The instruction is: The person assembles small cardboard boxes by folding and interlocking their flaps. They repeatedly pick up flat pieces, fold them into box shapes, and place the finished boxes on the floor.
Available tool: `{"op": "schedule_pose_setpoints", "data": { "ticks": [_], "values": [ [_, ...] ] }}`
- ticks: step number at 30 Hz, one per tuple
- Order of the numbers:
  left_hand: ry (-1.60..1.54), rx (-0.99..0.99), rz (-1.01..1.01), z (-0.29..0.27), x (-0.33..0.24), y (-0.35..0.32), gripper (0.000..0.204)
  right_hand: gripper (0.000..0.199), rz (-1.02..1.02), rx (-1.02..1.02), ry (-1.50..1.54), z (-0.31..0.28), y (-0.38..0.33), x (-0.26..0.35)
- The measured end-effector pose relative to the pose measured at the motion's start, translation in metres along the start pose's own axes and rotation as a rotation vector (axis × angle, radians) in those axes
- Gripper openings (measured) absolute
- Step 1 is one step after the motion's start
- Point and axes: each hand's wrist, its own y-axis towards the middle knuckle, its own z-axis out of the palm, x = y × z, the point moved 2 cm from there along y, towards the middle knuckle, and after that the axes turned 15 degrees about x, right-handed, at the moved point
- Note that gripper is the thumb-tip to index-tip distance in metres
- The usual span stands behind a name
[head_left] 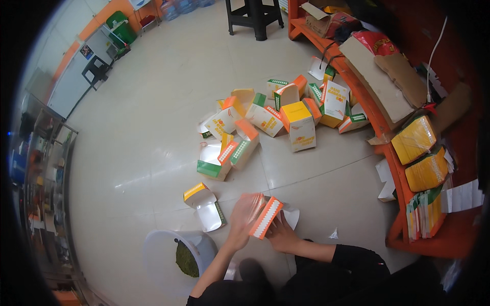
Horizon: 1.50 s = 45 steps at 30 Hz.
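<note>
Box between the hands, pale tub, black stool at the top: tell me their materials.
Box: probably thin card, satin-looking; flat printed faces, straight folded edges.
Pale tub: likely plastic; smooth, curved, faintly glossy wall.
Black stool: perhaps moulded plastic, dull; broad, evenly black legs.

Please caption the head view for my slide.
Left hand and right hand handle a box near scattered boxes and a bucket.

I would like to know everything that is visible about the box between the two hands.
The box looks like thin folded card. Its clearest face is an orange panel with a white toothed band along it, slanting up toward the right. A white flap beyond the right hand seems to belong to it. That hand holds its right side; the blurred left hand is at its left. Whether it is fully closed cannot be told.
</note>
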Motion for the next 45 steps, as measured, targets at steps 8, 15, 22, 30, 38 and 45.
{"op": "schedule_pose_setpoints", "data": {
  "ticks": [8, 15, 22, 30, 38, 45],
  "values": [
    [0.088, -0.075, 0.074, 0.000, 0.007, 0.010, 0.069, 0.048, 0.007, 0.064, -0.199, 0.006, -0.012, -0.016],
    [0.222, -0.082, 0.089, 0.005, 0.008, 0.008, 0.064, 0.038, -0.018, -0.009, 0.517, 0.033, 0.019, -0.029],
    [0.374, -0.034, 0.158, 0.011, -0.010, 0.011, 0.103, 0.058, 0.010, 0.184, 0.310, 0.029, 0.007, -0.031],
    [0.414, -0.095, 0.097, 0.013, -0.014, 0.008, 0.122, 0.041, 0.222, 0.605, -0.008, -0.043, -0.037, -0.062],
    [0.477, -0.085, 0.132, 0.020, -0.010, 0.011, 0.104, 0.036, -0.532, -0.098, -0.307, -0.130, -0.004, -0.108],
    [0.462, -0.049, 0.086, 0.019, -0.011, 0.008, 0.101, 0.028, -0.742, -0.066, -0.311, -0.117, 0.014, -0.122]
  ]
}}
